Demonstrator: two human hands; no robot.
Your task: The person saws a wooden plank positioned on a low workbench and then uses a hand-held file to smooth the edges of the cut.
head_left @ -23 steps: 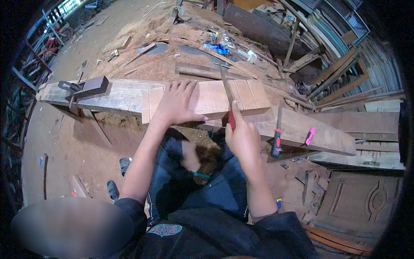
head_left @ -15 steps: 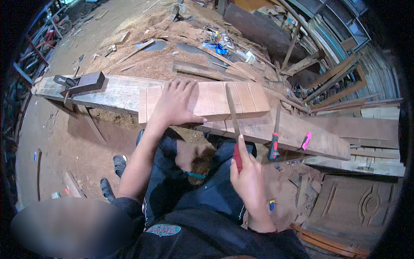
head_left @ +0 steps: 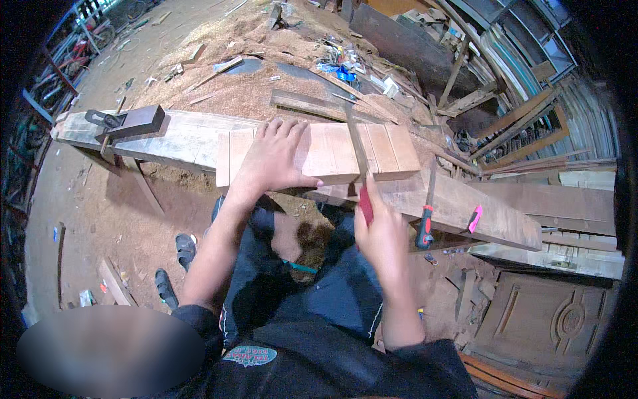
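A thick light-brown wooden block (head_left: 329, 149), crossed by several dark lines, lies on a long wooden beam (head_left: 189, 136). My left hand (head_left: 276, 163) bears down on its left half, fingers spread over the top toward the far edge and thumb along the near edge. In my right hand (head_left: 384, 229) is the red handle of a handsaw (head_left: 359, 149). Its narrow blade lies across the block, right of the middle, pointing away from me. Whether the teeth sit inside a cut is too unclear to tell.
On the beam's left part rests a wooden hand plane (head_left: 136, 125). Further right lie a red-and-black-handled saw (head_left: 425, 226) and a pink utility knife (head_left: 475, 218). Sawdust and wood scraps (head_left: 299, 103) spread beyond. A carved wooden panel (head_left: 545, 316) lies at lower right.
My right hand and the handsaw have moved forward, so the handle is now close to the block's near edge. The left hand keeps its place on the block.
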